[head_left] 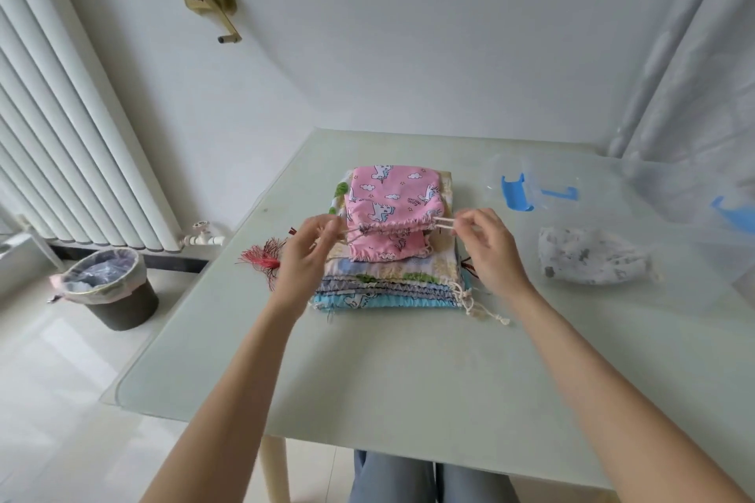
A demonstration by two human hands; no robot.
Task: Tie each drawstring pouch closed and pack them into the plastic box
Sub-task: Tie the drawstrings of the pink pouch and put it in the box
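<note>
While the pink pouch [390,212] is held between the hands above the stack [392,286] on the counter [408,380], its cords are pinched by the left hand [306,253] and right hand [486,245], the light, limp cloth being best gripped there.

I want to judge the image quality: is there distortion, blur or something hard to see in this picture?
Head view: wide-angle bending curves the radiator pipes and the table edges; light is soft and even, with faint shadows; the clear plastic box at right nearly vanishes, only its blue clips showing; the right hand and left hand, pinching the pink pouch cords, look slightly soft.
</note>
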